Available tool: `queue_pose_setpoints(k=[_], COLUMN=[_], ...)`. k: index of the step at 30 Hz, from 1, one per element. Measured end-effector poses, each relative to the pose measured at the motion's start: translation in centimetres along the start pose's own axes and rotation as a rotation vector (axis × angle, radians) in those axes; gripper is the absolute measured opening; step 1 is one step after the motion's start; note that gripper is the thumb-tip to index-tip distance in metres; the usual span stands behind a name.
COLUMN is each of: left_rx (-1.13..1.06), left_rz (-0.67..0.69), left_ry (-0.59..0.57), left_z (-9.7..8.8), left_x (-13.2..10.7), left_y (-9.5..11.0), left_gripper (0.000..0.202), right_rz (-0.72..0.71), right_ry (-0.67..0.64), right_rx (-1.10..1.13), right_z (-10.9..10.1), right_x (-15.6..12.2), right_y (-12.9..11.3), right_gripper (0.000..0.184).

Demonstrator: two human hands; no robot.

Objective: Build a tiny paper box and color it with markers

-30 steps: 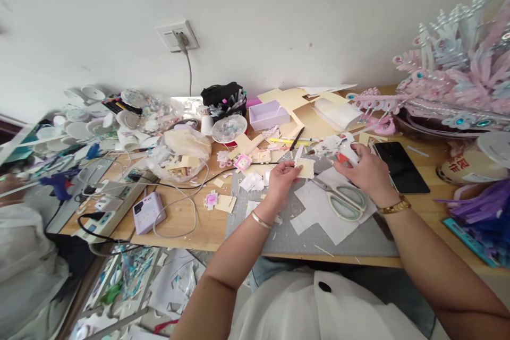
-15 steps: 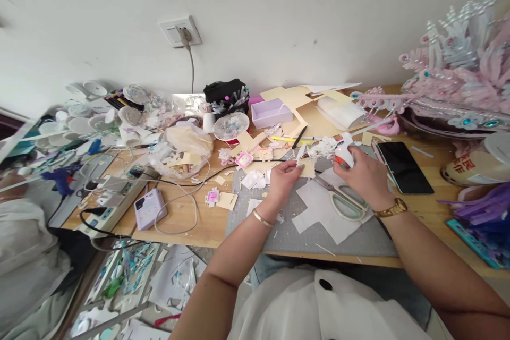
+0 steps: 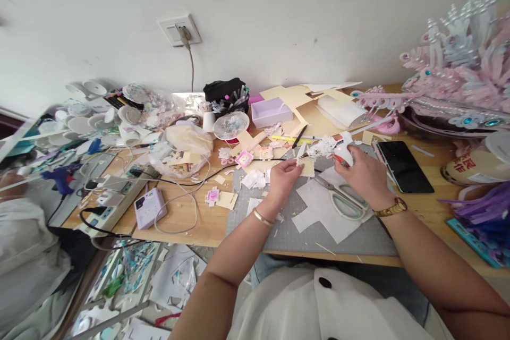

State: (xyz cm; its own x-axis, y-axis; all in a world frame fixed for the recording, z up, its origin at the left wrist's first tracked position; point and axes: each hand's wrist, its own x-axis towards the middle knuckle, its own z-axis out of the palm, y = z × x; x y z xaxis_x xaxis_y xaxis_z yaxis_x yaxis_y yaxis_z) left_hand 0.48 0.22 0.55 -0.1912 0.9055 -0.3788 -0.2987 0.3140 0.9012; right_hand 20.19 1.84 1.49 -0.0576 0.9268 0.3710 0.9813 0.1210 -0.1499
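My left hand (image 3: 283,179) pinches a small cream paper piece (image 3: 306,168) over the grey cutting mat (image 3: 358,236). My right hand (image 3: 364,175) is wrapped round a white glue gun (image 3: 345,151) with an orange trigger, its nozzle pointing left toward the cream piece. A black cord (image 3: 223,171) runs left from the glue gun across the desk. White-handled scissors (image 3: 346,201) lie on white paper (image 3: 322,212) just below my right hand.
A black phone (image 3: 404,167) lies right of the mat. A lilac box (image 3: 271,112), cream card sheets (image 3: 297,101) and paper scraps crowd the back of the wooden desk (image 3: 187,220). A pink-and-silver ornament (image 3: 458,85) fills the right. Power strip (image 3: 113,204) and a purple device (image 3: 148,208) sit left.
My right hand with the glue gun has shifted slightly left and up toward the cream piece. The left hand holds its place.
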Motion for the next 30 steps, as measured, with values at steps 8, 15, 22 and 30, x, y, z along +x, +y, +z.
queue_pose_setpoints(k=[8, 15, 22, 30], left_rx=[0.028, 0.062, 0.055, 0.048], left_rz=[0.042, 0.063, 0.076, 0.089], left_ry=[0.020, 0.016, 0.015, 0.025], left_z=[-0.03, -0.11, -0.09, -0.14], left_x=[-0.12, 0.02, -0.04, -0.26], left_y=[-0.03, -0.04, 0.13, 0.47], left_gripper=[0.026, 0.025, 0.021, 0.019], right_rz=[0.020, 0.028, 0.018, 0.010], right_ry=[-0.036, -0.040, -0.027, -0.023], right_rx=[0.011, 0.016, 0.018, 0.018], right_z=[-0.29, -0.61, -0.58, -0.59], right_x=[0.05, 0.10, 0.16, 0.19], right_y=[0.00, -0.10, 0.01, 0.19], right_gripper=[0.041, 0.040, 0.040, 0.040])
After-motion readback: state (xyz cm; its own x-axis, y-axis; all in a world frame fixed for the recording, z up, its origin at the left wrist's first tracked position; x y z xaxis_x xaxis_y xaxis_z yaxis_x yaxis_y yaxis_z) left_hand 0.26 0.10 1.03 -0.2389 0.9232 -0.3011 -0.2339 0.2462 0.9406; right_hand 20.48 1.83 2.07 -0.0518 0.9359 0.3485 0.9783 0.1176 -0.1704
